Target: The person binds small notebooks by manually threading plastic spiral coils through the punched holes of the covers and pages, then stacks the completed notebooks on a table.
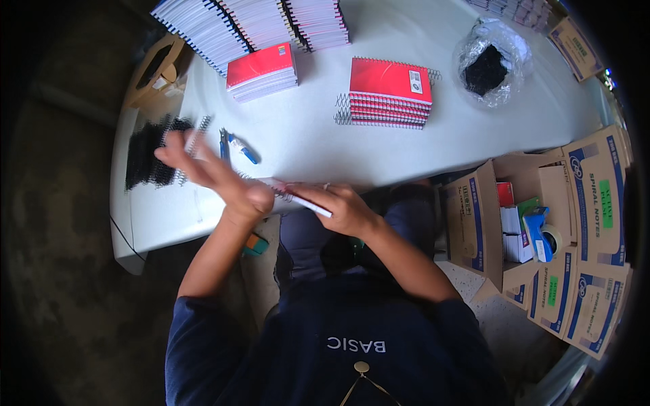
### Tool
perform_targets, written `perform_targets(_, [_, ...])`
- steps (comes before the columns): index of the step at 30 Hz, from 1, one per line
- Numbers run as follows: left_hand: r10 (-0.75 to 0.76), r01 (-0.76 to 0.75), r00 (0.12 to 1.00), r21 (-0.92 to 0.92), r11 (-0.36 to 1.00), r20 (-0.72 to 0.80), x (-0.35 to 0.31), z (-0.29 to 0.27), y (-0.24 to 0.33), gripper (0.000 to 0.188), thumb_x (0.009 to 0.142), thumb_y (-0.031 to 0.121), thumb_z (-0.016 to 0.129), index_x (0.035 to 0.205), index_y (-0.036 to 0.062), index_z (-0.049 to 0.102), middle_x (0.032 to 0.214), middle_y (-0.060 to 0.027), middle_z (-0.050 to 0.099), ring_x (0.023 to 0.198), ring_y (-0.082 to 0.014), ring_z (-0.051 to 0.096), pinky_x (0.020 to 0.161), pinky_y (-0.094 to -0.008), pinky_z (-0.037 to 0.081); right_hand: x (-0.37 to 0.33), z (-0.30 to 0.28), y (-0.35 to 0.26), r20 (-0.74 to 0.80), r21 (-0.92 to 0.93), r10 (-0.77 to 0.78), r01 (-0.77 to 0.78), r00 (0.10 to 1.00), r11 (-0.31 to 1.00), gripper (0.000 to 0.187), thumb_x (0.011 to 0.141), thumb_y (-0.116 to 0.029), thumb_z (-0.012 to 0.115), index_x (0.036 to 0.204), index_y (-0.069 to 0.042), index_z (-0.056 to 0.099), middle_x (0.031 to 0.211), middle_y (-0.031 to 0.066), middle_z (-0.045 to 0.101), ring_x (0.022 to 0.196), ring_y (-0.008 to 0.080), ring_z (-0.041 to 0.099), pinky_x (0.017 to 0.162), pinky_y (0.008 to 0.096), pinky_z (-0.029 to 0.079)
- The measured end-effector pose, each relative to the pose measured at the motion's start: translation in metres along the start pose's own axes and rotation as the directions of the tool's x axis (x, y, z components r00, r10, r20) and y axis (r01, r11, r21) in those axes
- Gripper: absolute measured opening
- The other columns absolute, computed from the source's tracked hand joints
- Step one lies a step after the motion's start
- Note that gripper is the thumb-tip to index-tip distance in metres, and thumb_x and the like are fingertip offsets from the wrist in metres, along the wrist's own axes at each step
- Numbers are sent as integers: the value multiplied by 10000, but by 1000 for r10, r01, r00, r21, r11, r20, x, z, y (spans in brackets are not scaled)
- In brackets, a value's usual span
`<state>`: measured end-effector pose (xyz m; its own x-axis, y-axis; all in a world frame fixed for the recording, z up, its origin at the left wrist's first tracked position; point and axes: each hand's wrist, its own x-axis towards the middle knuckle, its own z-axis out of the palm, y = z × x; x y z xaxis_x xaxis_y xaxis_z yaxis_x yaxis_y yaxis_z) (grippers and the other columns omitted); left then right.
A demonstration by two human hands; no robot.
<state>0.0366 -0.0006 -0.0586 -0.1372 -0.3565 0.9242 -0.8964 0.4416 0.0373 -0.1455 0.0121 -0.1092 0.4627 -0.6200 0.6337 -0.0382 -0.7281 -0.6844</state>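
My right hand (347, 206) grips a small notebook (313, 204) above my lap, its page edges turned toward me. A wire-like spiral coil (282, 194) runs along the notebook's left edge and reaches toward my left hand (227, 183). That left hand is stretched out with fingers apart and smeared by motion; whether its palm touches the coil I cannot tell. Beyond its fingertips lies a heap of black spiral coils (150, 154) on the white table (298, 145). Just right of those fingers rest blue-handled pliers (224, 143) and a second blue-and-silver hand tool (244, 149).
Red spiral notebooks (389, 80) are stacked mid-table, beside a red-topped pile (261, 65). Tall page stacks (203, 34) stand behind. A clear bag (497, 61) holds black material. At right, an open carton (477, 216) contains notebooks and a blue tape dispenser (537, 233); more cartons (599, 196) surround it.
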Motion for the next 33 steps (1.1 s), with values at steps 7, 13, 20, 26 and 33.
perform_targets(7, [372, -271, 875, -322, 907, 311, -63, -6, 19, 1134, 732, 791, 366, 1351, -142, 190, 1366, -419, 130, 1287, -562, 146, 977, -680, 151, -1, -1, 1, -57, 16, 51, -50, 997, 999, 436, 755, 13, 599, 1182, -72, 570, 1051, 153, 637, 869, 302, 649, 741, 374, 524])
perform_targets(13, [366, -73, 769, -497, 865, 524, -107, -4, 40, 1097, 742, 739, 468, 1271, -196, 249, 1409, -381, 108, 1264, -619, 78, 985, -681, 120, 1, -2, 8, -41, 232, 259, -242, 965, 942, 430, 772, -63, 606, 1197, -87, 543, 1066, 150, 628, 923, 360, 613, 755, 379, 512])
perform_targets(20, [170, -92, 726, -151, 984, 667, -7, 10, 46, 742, 838, 635, 380, 1335, 83, 405, 1365, -172, 366, 1293, -416, 281, 1008, -616, 167, 6, -3, 23, 107, 309, 292, -311, 950, 899, 312, 749, -128, 644, 1035, -11, 599, 942, 192, 648, 866, 342, 636, 711, 353, 506])
perform_targets(26, [228, 77, 707, -393, 916, 670, 25, 5, 35, 303, 771, 71, 651, 1067, 103, 593, 1114, -56, 583, 1076, -235, 524, 945, -403, 339, 10, -2, 33, 51, 256, 445, -442, 894, 860, 260, 753, -114, 645, 954, 40, 591, 849, 216, 644, 798, 270, 660, 646, 353, 487])
perform_targets(33, [237, 263, 573, -450, 854, 785, 51, 6, 23, 206, 787, 101, 651, 988, 92, 609, 980, -60, 582, 937, -251, 536, 801, -358, 365, 18, -8, 19, 42, 438, 486, -453, 873, 777, 178, 845, -86, 593, 970, 40, 603, 778, 155, 632, 709, 135, 566, 669, 315, 455])
